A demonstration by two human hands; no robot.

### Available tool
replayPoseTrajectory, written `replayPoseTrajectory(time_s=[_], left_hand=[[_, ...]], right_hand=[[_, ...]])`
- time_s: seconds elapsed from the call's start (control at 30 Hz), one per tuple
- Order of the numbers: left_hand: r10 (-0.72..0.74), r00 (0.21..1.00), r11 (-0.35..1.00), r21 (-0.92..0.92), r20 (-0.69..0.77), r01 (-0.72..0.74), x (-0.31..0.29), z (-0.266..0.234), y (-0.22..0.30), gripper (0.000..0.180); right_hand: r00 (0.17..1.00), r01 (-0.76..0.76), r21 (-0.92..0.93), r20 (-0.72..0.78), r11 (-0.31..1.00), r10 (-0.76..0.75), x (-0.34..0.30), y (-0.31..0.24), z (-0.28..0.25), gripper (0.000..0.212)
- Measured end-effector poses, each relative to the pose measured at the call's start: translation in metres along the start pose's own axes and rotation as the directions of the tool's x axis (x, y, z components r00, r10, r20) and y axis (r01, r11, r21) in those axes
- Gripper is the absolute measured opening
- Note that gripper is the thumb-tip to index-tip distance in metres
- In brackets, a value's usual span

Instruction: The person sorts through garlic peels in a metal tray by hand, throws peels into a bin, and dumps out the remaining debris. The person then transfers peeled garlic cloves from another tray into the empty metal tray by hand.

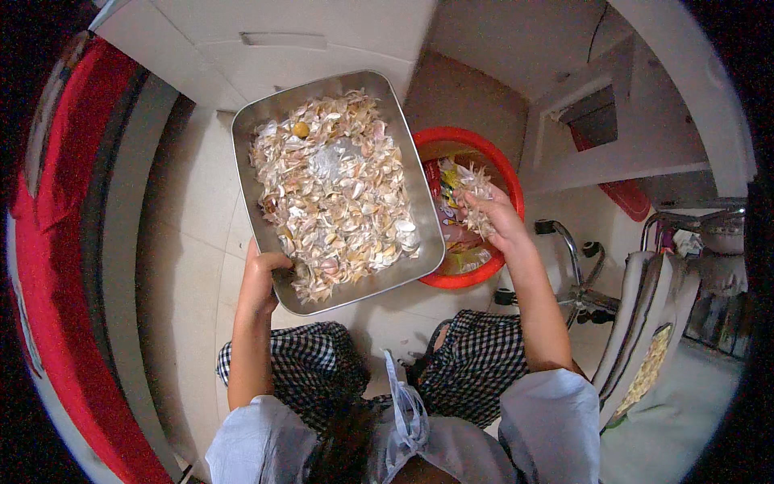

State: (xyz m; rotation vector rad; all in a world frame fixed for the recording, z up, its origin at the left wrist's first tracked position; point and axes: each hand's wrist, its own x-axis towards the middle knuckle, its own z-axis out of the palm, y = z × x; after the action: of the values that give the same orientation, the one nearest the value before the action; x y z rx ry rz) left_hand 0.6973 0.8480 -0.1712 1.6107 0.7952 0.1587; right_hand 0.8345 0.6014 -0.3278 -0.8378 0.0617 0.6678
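My left hand (260, 279) grips the lower left corner of a metal tray (419, 189), its thumb over the rim. Papery garlic skins (347, 214) cover most of the tray's bottom, with a bare shiny patch near the middle. A small round yellowish piece (301, 129) lies among them at the upper left. My right hand (505, 222) is closed around a clump of garlic skins (477, 200), above a red-rimmed bin (463, 281). Inside the bin are colourful plastic wrappers (451, 181). The tray's right side overlaps the bin's left edge.
A white cabinet (290, 40) stands beyond the tray. Wheeled chair legs (576, 270) and a padded chair part (637, 323) are at the right. Red cloth (72, 242) hangs along the left. Light tiles (201, 282) cover the floor.
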Motion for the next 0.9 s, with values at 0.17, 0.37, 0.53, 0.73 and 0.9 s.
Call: replayPoseTrajectory(time_s=[0.17, 0.37, 0.53, 0.73, 0.9], left_hand=[[0.039, 0.999, 0.998, 0.04, 0.004, -0.04, 0.003, -0.005, -0.006, 0.044], [0.06, 0.997, 0.998, 0.021, 0.056, -0.061, -0.001, -0.008, -0.001, 0.043], [0.006, 0.984, 1.0, 0.003, 0.176, -0.006, 0.004, -0.016, -0.001, 0.061], [0.106, 0.962, 0.994, -0.014, 0.25, -0.105, 0.018, -0.021, -0.014, 0.052], [0.045, 0.95, 0.996, -0.085, 0.308, -0.02, 0.019, -0.02, -0.016, 0.065]], right_hand=[[0.994, 0.098, -0.245, -0.014, 0.965, -0.105, 0.0, -0.006, 0.008, 0.022], [0.917, 0.253, -0.849, 0.057, 0.464, -0.396, 0.01, -0.005, -0.002, 0.041], [0.884, 0.182, -0.963, 0.248, -0.199, -0.396, -0.019, -0.015, 0.035, 0.043], [0.661, 0.463, -0.886, 0.343, 0.003, -0.667, -0.025, -0.026, 0.098, 0.035], [0.733, 0.455, -0.89, 0.379, -0.008, -0.565, -0.011, 0.02, 0.152, 0.05]])
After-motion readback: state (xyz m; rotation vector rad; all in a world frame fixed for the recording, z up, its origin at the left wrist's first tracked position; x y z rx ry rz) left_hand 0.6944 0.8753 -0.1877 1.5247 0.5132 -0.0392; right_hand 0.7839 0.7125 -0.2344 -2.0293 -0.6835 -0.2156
